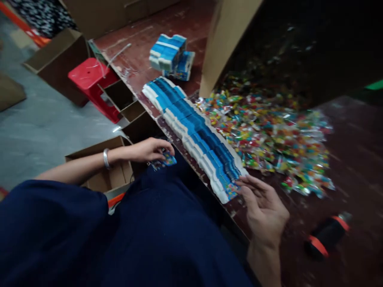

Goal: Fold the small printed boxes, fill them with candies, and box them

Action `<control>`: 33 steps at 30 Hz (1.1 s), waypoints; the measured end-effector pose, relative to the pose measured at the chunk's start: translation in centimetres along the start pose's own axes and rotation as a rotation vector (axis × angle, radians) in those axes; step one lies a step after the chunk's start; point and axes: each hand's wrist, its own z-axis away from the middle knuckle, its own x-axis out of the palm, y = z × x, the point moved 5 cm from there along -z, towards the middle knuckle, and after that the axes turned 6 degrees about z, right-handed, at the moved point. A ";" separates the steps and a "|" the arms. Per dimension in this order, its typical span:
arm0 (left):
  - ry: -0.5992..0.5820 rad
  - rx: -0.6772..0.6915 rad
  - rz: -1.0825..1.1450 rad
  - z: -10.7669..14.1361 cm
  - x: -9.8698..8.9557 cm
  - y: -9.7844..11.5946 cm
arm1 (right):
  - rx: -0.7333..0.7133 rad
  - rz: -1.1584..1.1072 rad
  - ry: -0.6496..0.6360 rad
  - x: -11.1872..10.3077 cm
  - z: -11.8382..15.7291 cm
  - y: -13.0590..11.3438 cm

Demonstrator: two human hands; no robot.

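Navy shirt (167, 231) below, row of blue cards (194, 125) within reach

Thumb and fingertips of the right hand (266, 209) sit close together at the row's near end; whether they pinch a card, one cannot tell. The left hand (151, 149) curls its fingers around a printed piece (170, 159), off the table (191, 20). The cards overlap in one long row along the table's edge, next to a heap of wrapped sweets (278, 135). Each looks thin, light and fairly stiff, probably slick enough to slide and easy to crease; the exposed end edge seems the surest hold. Past the row's far end sit blue bundles (169, 52). A black-and-orange tool (327, 235) lies rightward; a red stool (88, 73) stands left.
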 end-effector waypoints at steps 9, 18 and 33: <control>0.193 -0.369 -0.941 6.2 -12.0 -14.7 | 0.116 0.119 -0.034 1.6 2.1 -0.4; -0.099 -0.323 -1.049 13.1 -7.2 -23.5 | 0.279 0.102 0.105 0.5 3.1 1.0; -0.257 -0.621 -1.004 22.9 -7.3 -27.5 | 0.340 0.075 0.120 0.1 3.8 2.1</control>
